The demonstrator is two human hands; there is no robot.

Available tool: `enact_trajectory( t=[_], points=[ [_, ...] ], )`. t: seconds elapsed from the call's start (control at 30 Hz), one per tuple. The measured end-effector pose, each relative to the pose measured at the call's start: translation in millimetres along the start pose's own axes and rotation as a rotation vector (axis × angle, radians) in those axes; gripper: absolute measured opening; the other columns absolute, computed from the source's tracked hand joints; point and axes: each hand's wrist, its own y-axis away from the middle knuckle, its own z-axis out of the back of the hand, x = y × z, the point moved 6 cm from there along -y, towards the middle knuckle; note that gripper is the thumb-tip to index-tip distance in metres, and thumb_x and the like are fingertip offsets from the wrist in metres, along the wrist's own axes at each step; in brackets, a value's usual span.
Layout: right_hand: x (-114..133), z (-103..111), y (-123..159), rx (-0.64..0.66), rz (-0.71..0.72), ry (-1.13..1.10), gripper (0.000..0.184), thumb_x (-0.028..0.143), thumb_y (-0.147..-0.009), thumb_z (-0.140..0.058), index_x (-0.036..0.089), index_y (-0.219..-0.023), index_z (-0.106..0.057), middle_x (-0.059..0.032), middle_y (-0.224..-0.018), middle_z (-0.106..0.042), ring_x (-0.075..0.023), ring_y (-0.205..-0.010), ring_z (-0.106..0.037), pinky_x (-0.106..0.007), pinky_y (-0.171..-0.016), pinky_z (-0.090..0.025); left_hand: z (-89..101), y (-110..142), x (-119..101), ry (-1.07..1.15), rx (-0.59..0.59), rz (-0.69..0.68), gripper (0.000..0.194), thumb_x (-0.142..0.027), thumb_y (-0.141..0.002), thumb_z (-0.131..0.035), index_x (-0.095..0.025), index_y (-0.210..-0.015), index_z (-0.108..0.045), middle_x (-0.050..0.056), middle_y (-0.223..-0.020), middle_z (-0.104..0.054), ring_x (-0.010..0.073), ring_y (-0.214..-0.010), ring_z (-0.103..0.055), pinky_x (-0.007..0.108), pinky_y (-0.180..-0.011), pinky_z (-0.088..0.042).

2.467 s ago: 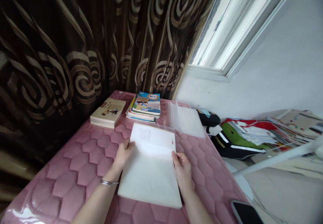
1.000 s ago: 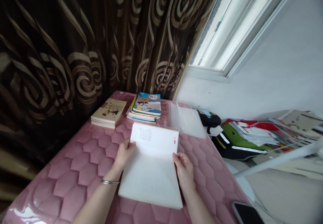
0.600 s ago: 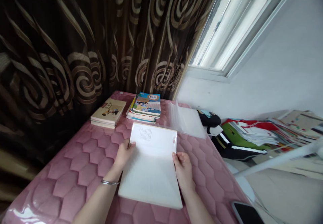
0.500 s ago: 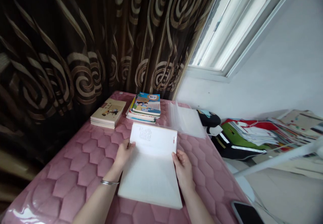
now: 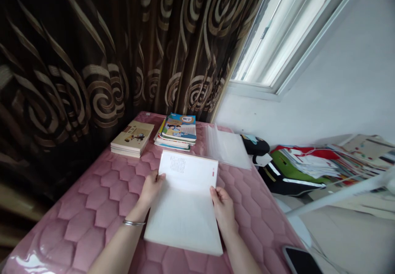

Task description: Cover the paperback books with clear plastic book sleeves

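An open book (image 5: 185,212) lies in front of me, its lower part a pale blank-looking page. The upper part is a white leaf with small print near its left and a little red mark near its right edge. My left hand (image 5: 152,186), a silver bangle on its wrist, is closed on the book's left edge near the fold. On the opposite edge my right hand (image 5: 224,205) pinches the book between thumb and curled fingers. The fingertips under the book are hidden.
Beyond the book are a stack of beige books (image 5: 132,139), a pile of colourful textbooks (image 5: 179,128) and clear plastic sleeves (image 5: 230,146). A phone (image 5: 301,261) lies at the lower right of the pink padded surface (image 5: 89,224). Papers and bags (image 5: 293,167) sit beyond its right side.
The upper leaf's right edge has shifted very slightly to the right. Both hands keep almost the same place on the book.
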Motion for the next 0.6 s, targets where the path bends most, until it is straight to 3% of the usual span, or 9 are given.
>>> enact_trajectory(
  t=[0.13, 0.4, 0.6],
  points=[
    [4, 0, 1, 0.005, 0.015, -0.042, 0.047, 0.063, -0.074, -0.063, 0.018, -0.082, -0.069, -0.0063, -0.075, -0.070, -0.0220, -0.069, -0.061, -0.029, -0.061, -0.048, -1.2, -1, -3, 0.020, 0.037, -0.022, 0.034, -0.046, -0.067, -0.056, -0.015, -0.081, -0.062, 0.000, -0.068, -0.061, 0.0167, -0.066, -0.054, 0.025, -0.060, -0.040],
    [-5, 2, -4, -0.013, 0.046, 0.132, 0.052, 0.070, -0.075, -0.054, 0.020, -0.066, -0.060, -0.0029, -0.061, -0.061, -0.0189, -0.060, -0.054, -0.027, -0.055, -0.042, 5.4, -1, -2, -0.146, -0.032, -0.043, 0.031, -0.050, -0.069, -0.053, -0.019, -0.065, -0.053, -0.006, -0.053, -0.047, 0.0129, -0.055, -0.044, 0.024, -0.053, -0.032],
    [-5, -2, -4, 0.020, 0.054, 0.096, 0.048, 0.067, -0.076, -0.055, 0.019, -0.073, -0.061, -0.0040, -0.067, -0.064, -0.0200, -0.064, -0.057, -0.028, -0.058, -0.045, 5.4, 0, -3, -0.199, -0.057, -0.057, 0.029, -0.047, -0.071, -0.052, -0.020, -0.062, -0.047, -0.006, -0.051, -0.046, 0.0127, -0.055, -0.044, 0.024, -0.052, -0.031]
  ],
)
